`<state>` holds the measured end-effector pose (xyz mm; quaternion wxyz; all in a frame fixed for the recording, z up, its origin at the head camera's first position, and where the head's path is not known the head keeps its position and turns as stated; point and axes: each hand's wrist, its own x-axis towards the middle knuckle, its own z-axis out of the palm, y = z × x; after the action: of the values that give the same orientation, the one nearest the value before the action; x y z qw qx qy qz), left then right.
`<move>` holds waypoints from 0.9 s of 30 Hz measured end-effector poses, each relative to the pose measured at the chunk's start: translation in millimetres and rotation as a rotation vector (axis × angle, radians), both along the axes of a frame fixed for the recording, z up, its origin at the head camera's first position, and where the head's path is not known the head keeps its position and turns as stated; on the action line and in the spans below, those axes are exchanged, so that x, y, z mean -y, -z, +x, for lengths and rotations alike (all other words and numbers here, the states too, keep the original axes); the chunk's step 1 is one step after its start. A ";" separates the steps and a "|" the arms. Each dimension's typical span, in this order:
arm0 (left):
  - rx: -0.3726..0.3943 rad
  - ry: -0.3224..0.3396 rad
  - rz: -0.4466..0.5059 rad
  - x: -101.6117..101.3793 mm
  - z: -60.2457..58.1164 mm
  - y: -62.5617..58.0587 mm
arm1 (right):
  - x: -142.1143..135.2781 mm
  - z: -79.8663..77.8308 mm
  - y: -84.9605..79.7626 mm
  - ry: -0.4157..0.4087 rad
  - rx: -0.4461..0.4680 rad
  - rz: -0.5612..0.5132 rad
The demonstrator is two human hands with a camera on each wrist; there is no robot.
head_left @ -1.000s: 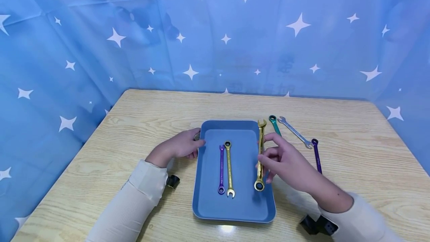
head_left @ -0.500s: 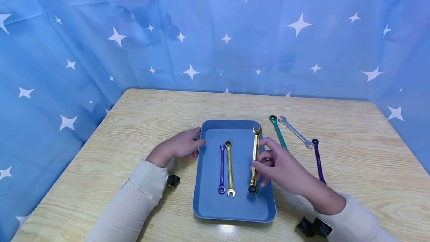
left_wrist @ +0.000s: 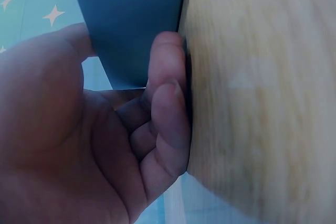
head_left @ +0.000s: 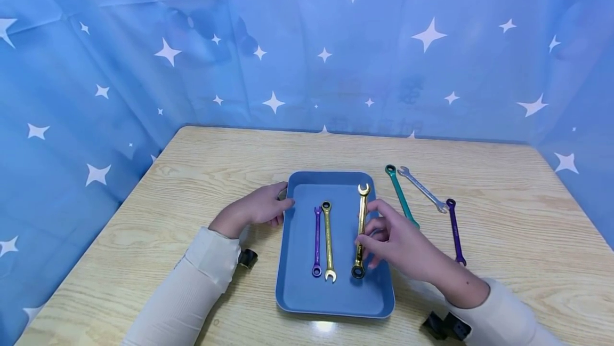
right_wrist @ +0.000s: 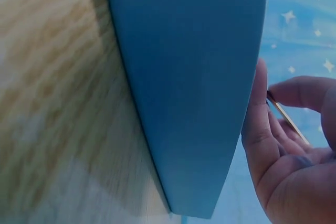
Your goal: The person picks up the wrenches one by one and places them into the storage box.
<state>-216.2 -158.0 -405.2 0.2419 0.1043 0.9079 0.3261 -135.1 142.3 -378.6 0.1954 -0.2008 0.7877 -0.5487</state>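
Observation:
A blue tray (head_left: 345,300) lies on the wooden table. My left hand (head_left: 254,210) holds its left side near the far corner, thumb over the rim; in the left wrist view the fingers (left_wrist: 169,108) curl low against the outer wall. My right hand (head_left: 403,244) pinches a shiny gold combination wrench (head_left: 362,210) between thumb and fingers over the tray's right part, ring end toward me. In the right wrist view only a thin edge of that gold wrench (right_wrist: 289,119) shows. Inside the tray, a purple wrench (head_left: 317,239) and another gold wrench (head_left: 328,242) lie side by side.
Right of the tray on the table (head_left: 230,157) lie a green wrench (head_left: 402,196), a silver wrench (head_left: 423,190) and a dark purple wrench (head_left: 455,231), partly behind the right forearm. A blue curtain (head_left: 307,42) with white stars hangs behind the table.
My right hand has moved left and slightly toward me with the gold wrench, from the tray's right rim to over its inside. The left hand and tray have stayed put.

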 end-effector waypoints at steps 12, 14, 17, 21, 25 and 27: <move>-0.006 0.005 0.003 0.3 0.5 -0.6 | 4.3 1.8 5.0 -0.029 0.002 0.009; -0.010 0.005 0.006 0.4 0.2 -0.4 | 4.7 2.2 6.0 -0.031 0.001 0.013; -0.016 0.007 0.006 0.3 0.1 -0.1 | 5.1 2.6 7.5 -0.028 -0.001 0.024; -0.017 0.008 0.000 0.3 0.0 0.4 | 5.6 3.3 8.6 -0.023 0.001 0.041; -0.013 0.006 0.006 0.5 -0.1 1.0 | 6.3 3.4 8.9 -0.023 -0.001 0.053; -0.010 0.005 0.007 0.6 0.0 0.8 | 6.7 3.0 9.4 -0.027 -0.007 0.054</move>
<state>-216.2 -158.6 -406.0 0.2379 0.1092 0.9077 0.3280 -132.1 135.5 -388.1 0.2054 -0.2077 0.8002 -0.5238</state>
